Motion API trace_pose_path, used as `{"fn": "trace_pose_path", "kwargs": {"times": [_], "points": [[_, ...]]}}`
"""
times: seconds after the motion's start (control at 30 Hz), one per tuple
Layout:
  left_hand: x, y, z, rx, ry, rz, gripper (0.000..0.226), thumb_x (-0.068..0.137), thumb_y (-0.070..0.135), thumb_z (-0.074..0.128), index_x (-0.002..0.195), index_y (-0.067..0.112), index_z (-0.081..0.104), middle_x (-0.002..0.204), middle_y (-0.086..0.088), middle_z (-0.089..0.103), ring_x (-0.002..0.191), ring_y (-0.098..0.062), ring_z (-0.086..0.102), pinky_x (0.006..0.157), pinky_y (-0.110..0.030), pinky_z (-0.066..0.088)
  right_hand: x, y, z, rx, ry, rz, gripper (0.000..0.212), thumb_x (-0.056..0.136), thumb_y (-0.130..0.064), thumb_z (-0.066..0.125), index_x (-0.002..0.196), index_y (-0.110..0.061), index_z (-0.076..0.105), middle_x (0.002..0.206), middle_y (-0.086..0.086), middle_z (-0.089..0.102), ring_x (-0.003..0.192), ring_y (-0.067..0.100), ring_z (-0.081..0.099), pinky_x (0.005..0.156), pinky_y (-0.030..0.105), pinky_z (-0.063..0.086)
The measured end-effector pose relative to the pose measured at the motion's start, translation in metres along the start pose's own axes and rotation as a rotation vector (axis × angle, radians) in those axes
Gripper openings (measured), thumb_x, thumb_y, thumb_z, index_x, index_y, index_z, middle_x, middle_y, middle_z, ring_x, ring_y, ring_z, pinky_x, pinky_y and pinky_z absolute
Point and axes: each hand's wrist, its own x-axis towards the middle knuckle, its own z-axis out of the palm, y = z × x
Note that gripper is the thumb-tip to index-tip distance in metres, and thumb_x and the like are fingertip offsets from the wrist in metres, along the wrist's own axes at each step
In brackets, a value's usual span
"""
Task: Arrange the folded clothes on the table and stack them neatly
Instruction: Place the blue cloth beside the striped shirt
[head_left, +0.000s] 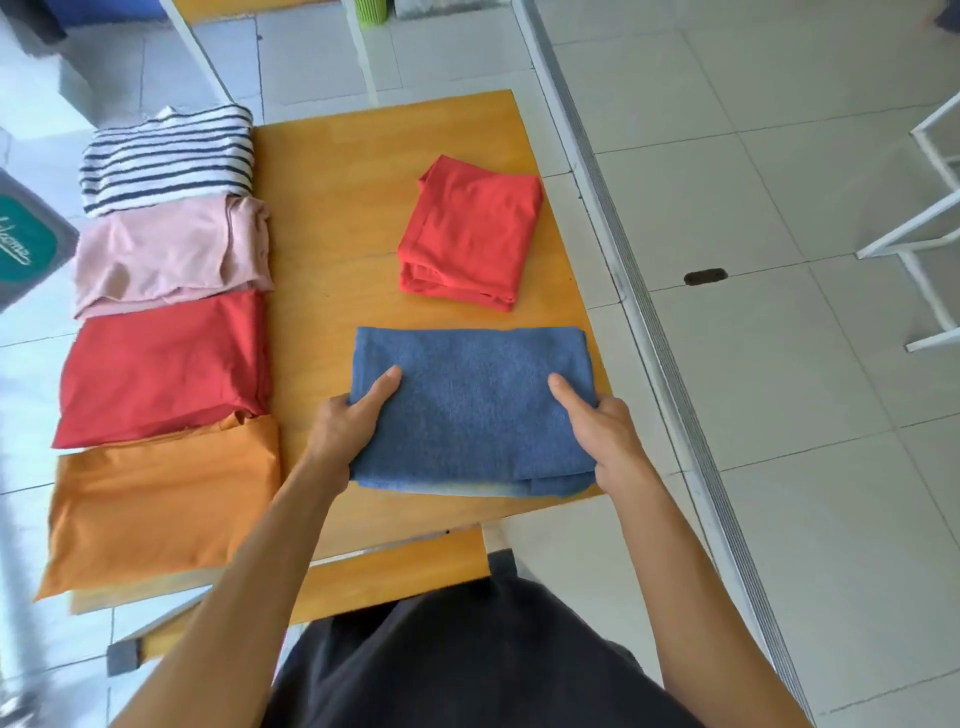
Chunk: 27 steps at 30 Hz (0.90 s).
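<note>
An orange wooden table (332, 218) stands on a floor of pale grey tiles (779, 130), with a white frame (930, 244) at the right. Along its left edge 4 folded garments lie in a row: striped (166, 156), pink (166, 254), red (161, 364), orange (156, 499). A small folded red cloth (470, 234) lies apart at the far right. The folded blue cloth (470, 410) sits at the near right corner, long axis running left to right. The left hand (345, 423) and right hand (602, 426) pinch its 2 ends, thumbs on top, fingers curled underneath.
</note>
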Motion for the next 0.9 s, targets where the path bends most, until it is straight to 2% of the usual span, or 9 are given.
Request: {"fn": "trace_pose_path", "kwargs": {"times": [0.13, 0.23, 0.33, 0.4, 0.5, 0.57, 0.7, 0.8, 0.9], "points": [[0.007, 0.015, -0.036, -0.045, 0.100, 0.052, 0.062, 0.058, 0.077, 0.073, 0.087, 0.022, 0.070, 0.068, 0.017, 0.073, 0.058, -0.002, 0.070, 0.041, -0.015, 0.049, 0.007, -0.030, 0.038, -0.026, -0.083, -0.100, 0.033, 0.084, -0.053, 0.074, 0.097, -0.023, 0.076, 0.094, -0.005, 0.079, 0.090, 0.016, 0.075, 0.083, 0.040, 0.061], [0.026, 0.044, -0.062, -0.063, 0.137, 0.118, 0.058, 0.061, 0.076, 0.071, 0.086, 0.023, 0.071, 0.071, 0.019, 0.073, 0.061, -0.001, 0.070, 0.050, -0.021, 0.052, 0.025, -0.074, 0.067, -0.078, -0.149, -0.195, 0.028, 0.088, -0.050, 0.071, 0.096, -0.024, 0.076, 0.091, -0.008, 0.079, 0.088, 0.013, 0.075, 0.078, 0.035, 0.060], [0.054, 0.081, -0.082, -0.079, 0.177, 0.173, 0.053, 0.067, 0.071, 0.071, 0.083, 0.020, 0.071, 0.068, 0.018, 0.073, 0.059, -0.001, 0.069, 0.046, -0.017, 0.050, 0.047, -0.124, 0.098, -0.093, -0.177, -0.280, 0.024, 0.091, -0.047, 0.070, 0.093, -0.024, 0.075, 0.080, -0.016, 0.077, 0.073, 0.003, 0.073, 0.056, 0.018, 0.054], [0.075, 0.107, -0.091, -0.083, 0.197, 0.205, 0.051, 0.068, 0.069, 0.071, 0.083, 0.020, 0.071, 0.068, 0.015, 0.073, 0.061, -0.002, 0.070, 0.046, -0.016, 0.049, 0.067, -0.155, 0.118, -0.110, -0.174, -0.324, 0.023, 0.091, -0.046, 0.070, 0.090, -0.023, 0.074, 0.076, -0.017, 0.076, 0.067, 0.000, 0.072, 0.048, 0.013, 0.050], [0.112, 0.145, -0.101, -0.069, 0.229, 0.224, 0.047, 0.070, 0.066, 0.069, 0.080, 0.021, 0.068, 0.077, 0.008, 0.073, 0.071, -0.009, 0.070, 0.056, -0.024, 0.050, 0.099, -0.197, 0.146, -0.124, -0.157, -0.370, 0.022, 0.092, -0.043, 0.071, 0.085, -0.022, 0.073, 0.073, -0.015, 0.076, 0.063, -0.002, 0.071, 0.047, 0.014, 0.050], [0.140, 0.168, -0.106, -0.044, 0.252, 0.223, 0.042, 0.073, 0.062, 0.068, 0.079, 0.021, 0.066, 0.078, 0.006, 0.071, 0.073, -0.011, 0.068, 0.057, -0.026, 0.048, 0.123, -0.221, 0.165, -0.127, -0.144, -0.388, 0.022, 0.092, -0.041, 0.070, 0.083, -0.022, 0.072, 0.068, -0.018, 0.074, 0.058, -0.004, 0.069, 0.044, 0.013, 0.048], [0.200, 0.209, -0.112, -0.024, 0.254, 0.282, 0.029, 0.080, 0.047, 0.068, 0.077, 0.019, 0.063, 0.077, 0.005, 0.068, 0.072, -0.008, 0.064, 0.052, -0.023, 0.044, 0.169, -0.262, 0.203, -0.143, -0.104, -0.382, 0.025, 0.091, -0.045, 0.070, 0.091, -0.020, 0.072, 0.085, -0.010, 0.073, 0.071, 0.005, 0.070, 0.045, 0.015, 0.049], [0.240, 0.234, -0.116, 0.025, 0.227, 0.304, 0.034, 0.083, 0.047, 0.067, 0.091, 0.014, 0.063, 0.086, 0.001, 0.067, 0.079, -0.013, 0.064, 0.055, -0.025, 0.045, 0.197, -0.285, 0.226, -0.152, -0.092, -0.362, 0.026, 0.092, -0.045, 0.070, 0.093, -0.020, 0.072, 0.091, -0.006, 0.073, 0.078, 0.010, 0.070, 0.054, 0.022, 0.053], [0.274, 0.253, -0.122, 0.056, 0.229, 0.305, 0.049, 0.083, 0.049, 0.065, 0.107, 0.007, 0.064, 0.094, -0.005, 0.069, 0.087, -0.020, 0.065, 0.064, -0.031, 0.051, 0.221, -0.305, 0.243, -0.187, -0.059, -0.382, 0.027, 0.092, -0.045, 0.068, 0.094, -0.018, 0.072, 0.093, -0.004, 0.074, 0.076, 0.010, 0.070, 0.052, 0.022, 0.052]]}}
